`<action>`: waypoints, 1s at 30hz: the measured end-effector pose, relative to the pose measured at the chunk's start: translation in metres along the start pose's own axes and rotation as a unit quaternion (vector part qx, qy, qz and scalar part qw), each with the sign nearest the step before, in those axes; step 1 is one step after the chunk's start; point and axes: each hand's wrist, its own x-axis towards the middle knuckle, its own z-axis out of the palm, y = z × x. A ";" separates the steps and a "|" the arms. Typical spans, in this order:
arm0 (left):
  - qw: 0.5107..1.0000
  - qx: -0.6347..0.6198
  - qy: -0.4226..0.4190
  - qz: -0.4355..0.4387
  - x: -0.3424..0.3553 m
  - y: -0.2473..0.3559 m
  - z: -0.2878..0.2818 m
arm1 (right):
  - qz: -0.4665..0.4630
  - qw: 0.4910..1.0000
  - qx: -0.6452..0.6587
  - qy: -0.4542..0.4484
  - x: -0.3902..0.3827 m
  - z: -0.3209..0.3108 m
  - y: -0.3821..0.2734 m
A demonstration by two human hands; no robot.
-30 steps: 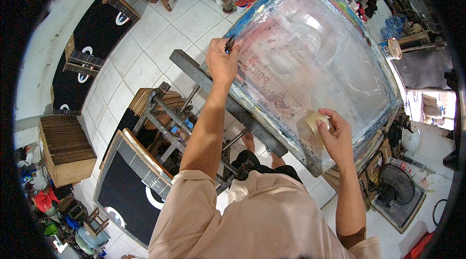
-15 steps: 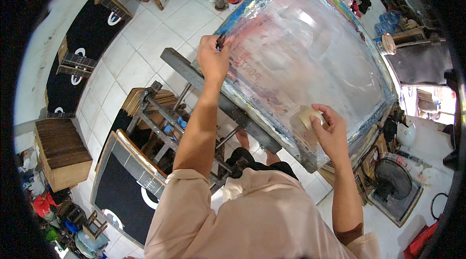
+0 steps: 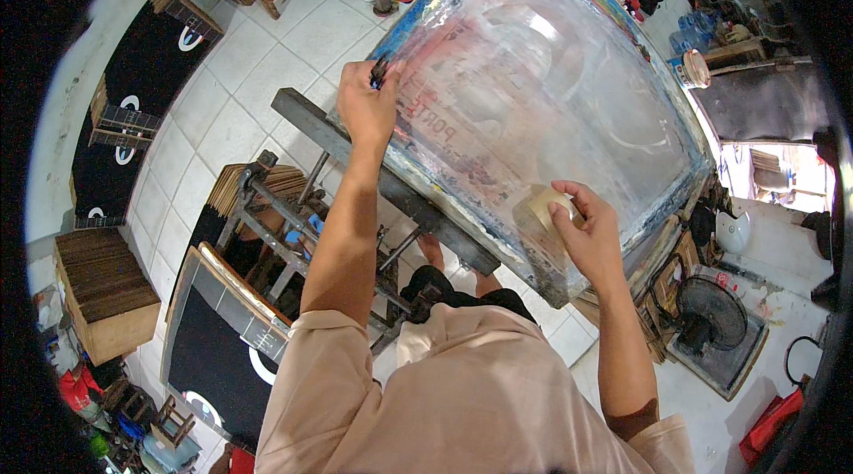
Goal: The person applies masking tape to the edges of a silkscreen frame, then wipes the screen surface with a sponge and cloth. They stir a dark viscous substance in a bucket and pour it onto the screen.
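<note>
A: Where to look first?

B: At the big framed sheet (image 3: pixel 551 110), spread out in front, milky over the middle, with a paint-smeared rim (image 3: pixel 440 5).

A: And the left hand (image 3: pixel 365 108)?

B: Closed at the near left corner of the sheet, pinching a small dark thing (image 3: pixel 379 72) between thumb and fingers. Too small to name for certain. Probably held by the fingertips to keep the palm off the sheet.

A: Touching the rim as well?

B: Cannot tell from above.

A: And in the right hand (image 3: pixel 588 230)?

B: A pale tape roll (image 3: pixel 548 209), clamped between thumb and fingertips above the near right corner. Gripped by one side only, perhaps to leave the opposite side free.

A: Resting on the sheet?

B: Hard to judge; close over it, at least.

A: Why so well apart, left and right?

B: Possibly to reach both ends of the near side at once.

A: And along that side?

B: A dark metal bar (image 3: pixel 435 218), maybe for support. No contact to be made out from here.

A: Farther off?

B: To the left, a cardboard stack (image 3: pixel 108 283) and a black board (image 3: pixel 218 357) with white curves, perhaps set low to stay out of the way. To the right, a dark fan (image 3: pixel 711 310).
</note>
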 end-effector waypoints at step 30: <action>0.973 0.113 -0.167 0.112 -0.003 -0.004 -0.037 | 0.027 0.999 -0.019 -0.007 0.000 -0.001 -0.007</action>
